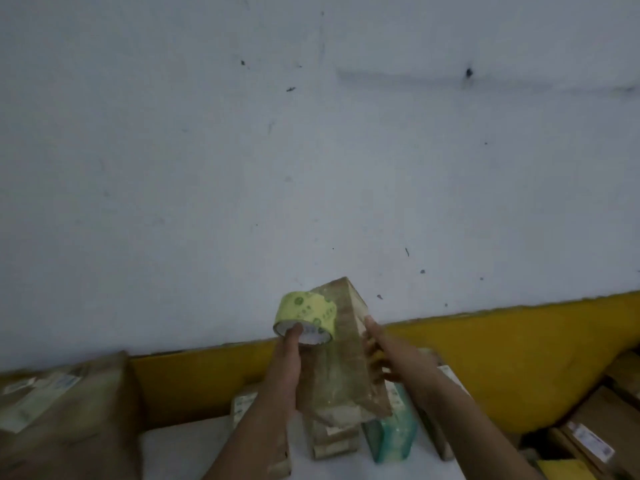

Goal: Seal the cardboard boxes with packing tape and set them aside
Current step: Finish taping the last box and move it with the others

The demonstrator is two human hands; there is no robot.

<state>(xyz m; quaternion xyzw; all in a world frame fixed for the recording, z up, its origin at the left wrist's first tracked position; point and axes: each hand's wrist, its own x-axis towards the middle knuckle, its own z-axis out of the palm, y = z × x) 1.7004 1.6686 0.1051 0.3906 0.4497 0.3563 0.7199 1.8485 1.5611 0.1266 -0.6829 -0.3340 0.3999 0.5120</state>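
- The pale wall fills the upper two thirds of the frame. In front of it you have open air above the raised box and to either side of it.
- A yellow band runs along the foot of the wall, climbing toward the right edge of the frame. Its top edge passes behind your hands.
- A large brown parcel with white labels crowds the lower left corner. It closes off that side of the white surface.
- Flat cartons are piled in the lower right corner against the yellow band, hemming in the side by your right forearm.
- The cardboard box is held up at lower centre, tilted. Its top corner stands out against the wall, and glossy tape covers its near face.
- Small stacked boxes and a teal package stand just beside each other on the white surface, directly under the held box.
- Your right hand grips the cardboard box by its right side, with the thumb along the near edge and the fingers curled round the far face.
- Your left hand lies along the box's left face, with one digit hooked into the core of the tape roll.
- The yellow-green tape roll sits against the box's upper left face, touching it.
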